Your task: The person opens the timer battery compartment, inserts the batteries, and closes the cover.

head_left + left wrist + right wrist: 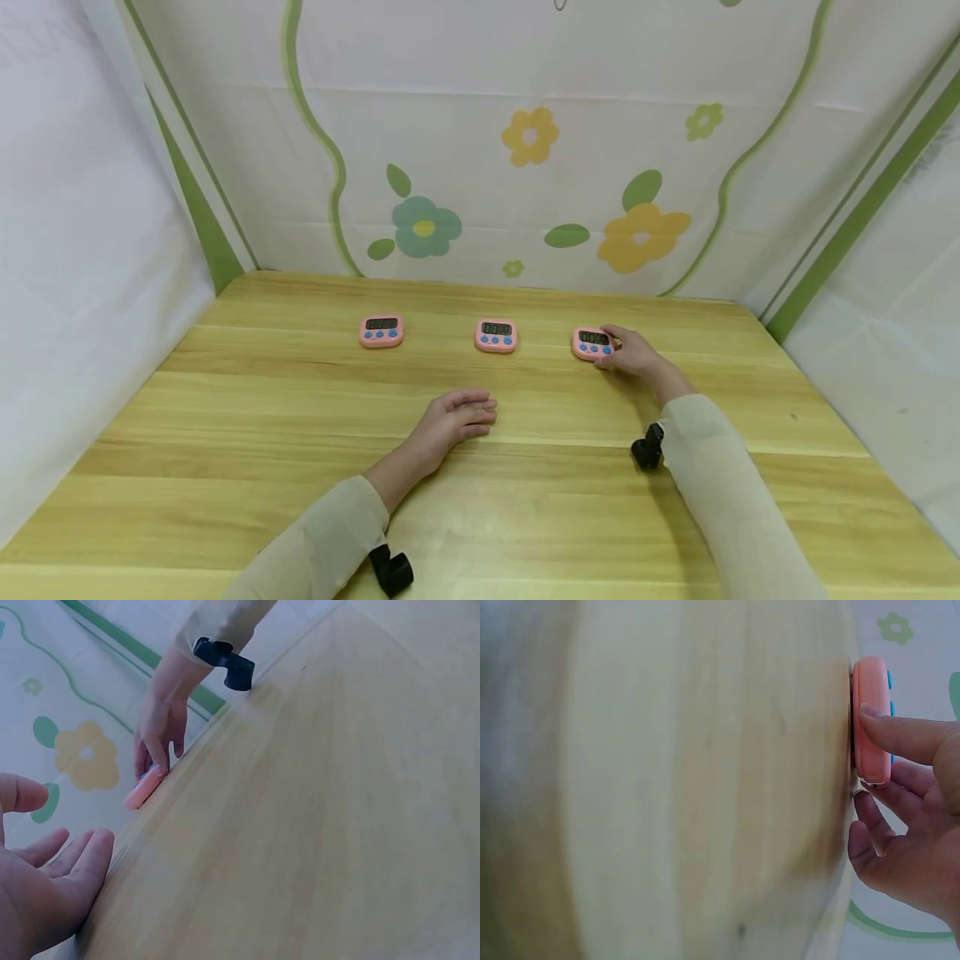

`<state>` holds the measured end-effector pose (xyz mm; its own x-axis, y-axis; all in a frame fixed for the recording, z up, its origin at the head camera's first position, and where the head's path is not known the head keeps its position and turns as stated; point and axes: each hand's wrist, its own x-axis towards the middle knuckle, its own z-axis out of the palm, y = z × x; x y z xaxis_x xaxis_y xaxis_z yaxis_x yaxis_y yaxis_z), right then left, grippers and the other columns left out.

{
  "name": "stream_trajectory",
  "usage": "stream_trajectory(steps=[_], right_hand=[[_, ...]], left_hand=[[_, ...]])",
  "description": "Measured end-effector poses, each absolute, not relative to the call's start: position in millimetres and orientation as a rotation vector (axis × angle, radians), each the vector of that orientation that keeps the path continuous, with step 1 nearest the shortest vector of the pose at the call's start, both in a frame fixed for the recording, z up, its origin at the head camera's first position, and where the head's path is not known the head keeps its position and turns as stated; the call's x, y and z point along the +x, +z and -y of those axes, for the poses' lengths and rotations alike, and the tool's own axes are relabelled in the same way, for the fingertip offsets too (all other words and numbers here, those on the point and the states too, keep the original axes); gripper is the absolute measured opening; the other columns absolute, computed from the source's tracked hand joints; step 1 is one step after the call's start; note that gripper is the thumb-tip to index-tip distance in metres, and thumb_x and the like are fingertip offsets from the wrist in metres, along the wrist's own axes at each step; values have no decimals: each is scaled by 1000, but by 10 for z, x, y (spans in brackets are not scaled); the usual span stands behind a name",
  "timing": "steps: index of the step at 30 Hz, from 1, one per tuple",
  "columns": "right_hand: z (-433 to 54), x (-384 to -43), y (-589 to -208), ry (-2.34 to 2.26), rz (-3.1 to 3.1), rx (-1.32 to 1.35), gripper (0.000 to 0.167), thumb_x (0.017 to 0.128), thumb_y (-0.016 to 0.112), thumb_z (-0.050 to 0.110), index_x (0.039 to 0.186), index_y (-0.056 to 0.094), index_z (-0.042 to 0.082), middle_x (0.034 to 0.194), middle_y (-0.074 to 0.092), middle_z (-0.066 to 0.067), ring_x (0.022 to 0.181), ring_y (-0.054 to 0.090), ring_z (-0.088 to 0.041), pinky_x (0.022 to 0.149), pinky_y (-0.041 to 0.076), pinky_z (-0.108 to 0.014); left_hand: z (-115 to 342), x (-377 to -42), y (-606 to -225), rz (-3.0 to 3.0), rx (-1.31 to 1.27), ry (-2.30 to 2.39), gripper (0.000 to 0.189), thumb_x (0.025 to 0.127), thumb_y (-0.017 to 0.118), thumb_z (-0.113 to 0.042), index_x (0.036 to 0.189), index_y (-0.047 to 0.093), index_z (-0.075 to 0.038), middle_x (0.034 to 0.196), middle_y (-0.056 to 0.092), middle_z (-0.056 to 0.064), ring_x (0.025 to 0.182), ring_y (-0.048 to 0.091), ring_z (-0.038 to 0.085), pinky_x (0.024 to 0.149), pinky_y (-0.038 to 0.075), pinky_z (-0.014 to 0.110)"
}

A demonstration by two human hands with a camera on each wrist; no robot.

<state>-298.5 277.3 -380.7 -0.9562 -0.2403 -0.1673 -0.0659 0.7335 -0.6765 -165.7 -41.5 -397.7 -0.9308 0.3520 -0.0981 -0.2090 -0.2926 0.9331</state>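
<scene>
Three pink digital timers with dark displays and blue buttons lie in a row on the wooden table. My right hand (634, 353) grips the right timer (590, 343) at its right end, thumb on the near edge and a finger at the far edge. In the right wrist view the thumb presses the side of that timer (871, 724), which sits at the tabletop. My left hand (452, 423) rests at the table with relaxed fingers and holds nothing. It lies nearest the middle timer (496, 336), on its near side. The left timer (382, 331) stands apart from both hands.
The wooden table (525, 517) reaches back to a white cloth backdrop (465, 150) printed with flowers and leaves. White cloth walls also stand at both sides. A black wrist camera (392, 571) sits on the left sleeve, and another black camera (647, 447) on the right one.
</scene>
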Motion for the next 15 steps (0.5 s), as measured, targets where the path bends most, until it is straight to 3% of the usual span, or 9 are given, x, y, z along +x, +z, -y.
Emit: stream_trajectory(steps=[6, 9, 15], right_hand=[[-2754, -2946, -3707, -1070, -2639, -213, 80, 78, 63, 9, 136, 10, -3, 135, 14, -29, 121, 11, -43, 98, 15, -53], [-2744, -2877, -3602, -1137, -2599, -188, 83, 80, 62, 14, 137, 4, 0, 138, 7, -26, 121, 9, -44, 96, 17, -56], [-2651, -2707, -3363, -1215, -2670, -193, 85, 82, 52, 43, 139, -1, 9, 140, 3, -21, 123, 8, -42, 94, 18, -59]], left_hand=[[438, -1696, -3983, -1573, 171, 2262, 42, 85, 49, -1, 122, 35, 14, 118, 43, 28, 101, 50, 31, 85, 43, 36], [487, -1708, -3941, -1593, 157, 2247, 43, 85, 49, -3, 123, 35, 12, 120, 42, 27, 103, 48, 33, 86, 42, 37], [712, -1801, -3705, -1987, 238, 2091, 45, 86, 50, -12, 126, 36, 5, 123, 41, 21, 109, 41, 33, 91, 36, 41]])
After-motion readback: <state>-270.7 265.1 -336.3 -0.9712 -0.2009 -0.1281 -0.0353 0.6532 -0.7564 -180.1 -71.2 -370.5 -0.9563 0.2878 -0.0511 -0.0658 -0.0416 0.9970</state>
